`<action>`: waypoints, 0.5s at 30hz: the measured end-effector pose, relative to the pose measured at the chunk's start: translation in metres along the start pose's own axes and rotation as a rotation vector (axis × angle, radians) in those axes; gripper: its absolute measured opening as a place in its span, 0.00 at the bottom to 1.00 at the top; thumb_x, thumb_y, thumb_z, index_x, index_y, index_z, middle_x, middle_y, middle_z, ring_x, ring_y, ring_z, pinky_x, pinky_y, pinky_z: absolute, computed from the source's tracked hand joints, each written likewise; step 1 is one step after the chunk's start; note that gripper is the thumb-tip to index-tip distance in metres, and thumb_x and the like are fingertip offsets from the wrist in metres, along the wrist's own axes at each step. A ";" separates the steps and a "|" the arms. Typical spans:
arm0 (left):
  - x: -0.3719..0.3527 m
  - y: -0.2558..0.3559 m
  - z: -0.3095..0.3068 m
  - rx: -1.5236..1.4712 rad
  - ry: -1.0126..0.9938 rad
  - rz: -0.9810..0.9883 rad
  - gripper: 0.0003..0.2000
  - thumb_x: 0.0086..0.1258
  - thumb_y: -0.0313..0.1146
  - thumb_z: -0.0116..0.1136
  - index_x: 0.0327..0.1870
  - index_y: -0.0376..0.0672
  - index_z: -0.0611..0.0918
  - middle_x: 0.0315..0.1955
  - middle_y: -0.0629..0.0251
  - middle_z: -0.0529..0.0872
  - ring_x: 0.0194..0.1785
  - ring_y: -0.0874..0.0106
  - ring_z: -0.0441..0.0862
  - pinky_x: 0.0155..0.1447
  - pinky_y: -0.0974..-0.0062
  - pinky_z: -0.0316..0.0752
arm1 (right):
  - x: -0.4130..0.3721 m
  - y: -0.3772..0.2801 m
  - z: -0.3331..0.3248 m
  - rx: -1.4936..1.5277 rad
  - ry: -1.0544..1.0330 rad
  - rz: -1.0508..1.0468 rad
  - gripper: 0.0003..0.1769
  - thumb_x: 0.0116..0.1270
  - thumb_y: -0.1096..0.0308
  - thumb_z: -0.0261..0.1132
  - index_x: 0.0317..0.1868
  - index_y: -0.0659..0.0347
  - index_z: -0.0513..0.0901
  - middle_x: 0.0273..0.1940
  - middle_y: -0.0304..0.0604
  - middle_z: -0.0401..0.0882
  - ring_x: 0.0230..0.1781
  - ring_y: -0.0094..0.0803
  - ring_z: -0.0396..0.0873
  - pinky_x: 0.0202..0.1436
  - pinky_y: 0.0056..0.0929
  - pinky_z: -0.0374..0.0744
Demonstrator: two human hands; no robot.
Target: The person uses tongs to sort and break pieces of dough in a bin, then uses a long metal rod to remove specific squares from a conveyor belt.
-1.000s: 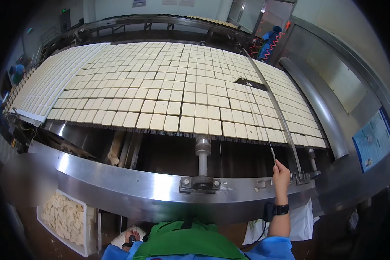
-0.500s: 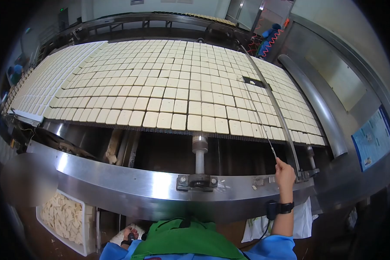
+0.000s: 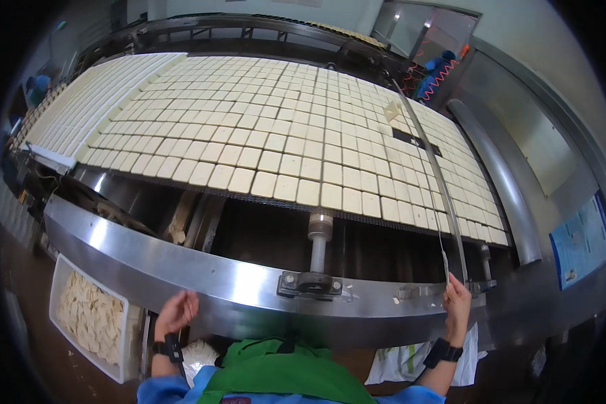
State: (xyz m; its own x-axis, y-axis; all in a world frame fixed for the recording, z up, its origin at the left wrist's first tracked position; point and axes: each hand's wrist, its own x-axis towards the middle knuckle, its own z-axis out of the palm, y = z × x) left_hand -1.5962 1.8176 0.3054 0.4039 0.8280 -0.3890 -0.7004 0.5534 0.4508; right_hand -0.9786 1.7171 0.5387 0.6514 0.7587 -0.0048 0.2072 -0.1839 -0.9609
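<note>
My right hand (image 3: pixel 456 301) is closed around the handle of a long thin rod (image 3: pixel 444 259), which reaches up over the conveyor belt. Rows of pale, rectangular biscuit-like pieces (image 3: pixel 269 161) cover the belt. Near the rod's far end, a pale piece (image 3: pixel 392 111) sticks up out of line, beside a dark gap (image 3: pixel 405 137) in the rows. My left hand (image 3: pixel 178 311) is raised at the near side of the metal frame (image 3: pixel 229 279), its fingers loosely bent and nothing visible in them.
A white bin (image 3: pixel 122 337) of broken pale pieces stands low at the left. A metal bar (image 3: pixel 421 135) crosses above the belt, with a roller (image 3: pixel 495 178) beyond it. A bearing block (image 3: pixel 310 285) sits on the frame. A person in blue (image 3: pixel 438 71) stands at the far right.
My left hand has risen from beside my body to the frame's edge. My right hand has come lower and slightly right with the rod. A piece by the gap now sticks up.
</note>
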 end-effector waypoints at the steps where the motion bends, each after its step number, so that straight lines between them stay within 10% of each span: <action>1: 0.010 0.014 0.008 -0.044 -0.015 0.050 0.14 0.72 0.39 0.43 0.45 0.39 0.76 0.38 0.61 0.82 0.40 0.69 0.81 0.45 0.73 0.77 | -0.008 0.001 0.000 -0.004 -0.020 -0.004 0.19 0.65 0.71 0.58 0.56 0.67 0.74 0.21 0.28 0.69 0.17 0.12 0.62 0.19 0.11 0.58; 10: 0.105 0.141 0.143 -0.200 -0.151 0.340 0.34 0.70 0.49 0.45 0.69 0.40 0.49 0.62 0.43 0.61 0.61 0.57 0.66 0.63 0.65 0.64 | -0.084 -0.010 0.042 -0.010 -0.428 -0.030 0.30 0.61 0.61 0.65 0.58 0.73 0.70 0.19 0.28 0.66 0.16 0.12 0.60 0.17 0.13 0.55; 15: 0.104 0.207 0.160 -0.516 -0.104 0.472 0.50 0.59 0.64 0.50 0.69 0.42 0.36 0.66 0.42 0.51 0.66 0.52 0.58 0.65 0.60 0.61 | -0.135 -0.061 0.102 -0.187 -0.616 0.019 0.18 0.64 0.69 0.61 0.52 0.71 0.76 0.22 0.29 0.68 0.19 0.15 0.61 0.22 0.14 0.58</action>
State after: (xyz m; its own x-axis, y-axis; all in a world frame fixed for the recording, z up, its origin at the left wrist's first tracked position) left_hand -1.6049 2.0324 0.4863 0.0243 0.9876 -0.1553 -0.9938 0.0407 0.1035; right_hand -1.1534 1.6894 0.5696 0.1294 0.9639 -0.2329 0.3594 -0.2645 -0.8949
